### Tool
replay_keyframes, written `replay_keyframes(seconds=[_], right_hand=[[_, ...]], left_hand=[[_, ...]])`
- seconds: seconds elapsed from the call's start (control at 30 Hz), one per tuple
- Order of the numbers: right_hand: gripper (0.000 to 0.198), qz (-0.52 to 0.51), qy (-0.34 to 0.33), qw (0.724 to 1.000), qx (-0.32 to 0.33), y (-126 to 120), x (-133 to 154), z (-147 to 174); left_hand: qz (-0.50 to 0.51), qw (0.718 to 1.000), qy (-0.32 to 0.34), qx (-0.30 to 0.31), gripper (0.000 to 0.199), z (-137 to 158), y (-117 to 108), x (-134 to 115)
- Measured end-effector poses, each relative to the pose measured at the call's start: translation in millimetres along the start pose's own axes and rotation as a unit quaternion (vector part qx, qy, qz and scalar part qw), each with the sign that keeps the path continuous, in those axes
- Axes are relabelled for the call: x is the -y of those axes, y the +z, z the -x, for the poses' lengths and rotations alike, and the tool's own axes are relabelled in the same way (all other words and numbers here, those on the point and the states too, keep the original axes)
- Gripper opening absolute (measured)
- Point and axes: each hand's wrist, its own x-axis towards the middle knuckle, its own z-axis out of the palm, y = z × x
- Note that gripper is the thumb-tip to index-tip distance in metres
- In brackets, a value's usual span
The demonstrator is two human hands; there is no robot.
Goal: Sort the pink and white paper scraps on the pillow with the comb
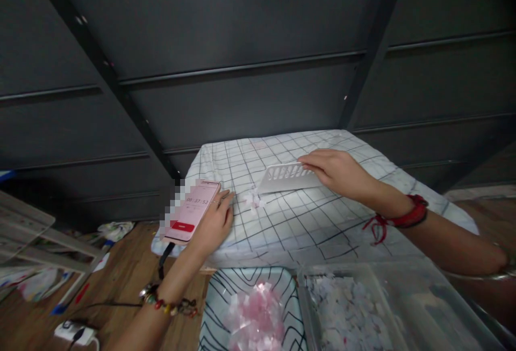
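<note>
The right end of the white slatted panel [287,179] is concealed by the right grip [334,173]. Pixelation obscures the left edge of the smartphone [193,211]; its smaller screen text is illegible. The lower frame edge cuts off the patterned tray [212,308] and clear plastic bin [363,270].

A dark grey wall [242,23] with thin horizontal ridges and slanting dark beams [137,112] fills the background, faintly shiny in the dim light. Against it stands a table under a white cloth [278,238] with dark grid lines. On the brown wooden floor [135,265], left, are a pale frame [28,216] with blue feet and a white power strip [76,334].
</note>
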Motion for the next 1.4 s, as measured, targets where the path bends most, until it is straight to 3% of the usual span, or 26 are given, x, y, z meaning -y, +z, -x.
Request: replay_keyframes(seconds=[0.13,0.37,0.83,1.0,1.3,1.4], right_hand=[[0.028,-0.010,-0.050,0.999,0.017,6.5,1.1,-7.3],[0.026,-0.020,-0.130,0.991,-0.005,-3.3,12.8,-0.3],[0.021,0.004,-0.110,0.994,0.004,-16.7,21.8,10.3],[0.025,-0.003,-0.107,0.993,0.041,-18.4,25.9,13.9],[0.023,0.006,-0.027,0.997,0.067,-22.5,41.1,26.6],[0.022,-0.024,-0.055,0.998,0.028,-27.0,57.1,36.5]], left_hand=[[-0.009,1.000,0.004,0.001,0.035,2.6,-1.1,-4.1],[-0.026,1.000,0.007,0.010,0.032,2.1,-3.8,-10.8],[-0.027,0.999,0.015,-0.009,0.032,3.2,-1.9,-10.5],[-0.023,1.000,0.006,0.006,0.033,3.0,-3.5,-11.6],[-0.013,1.000,0.001,0.003,0.034,3.6,-2.7,-11.0],[-0.005,1.000,0.008,-0.002,0.035,4.3,-2.5,-10.8]])
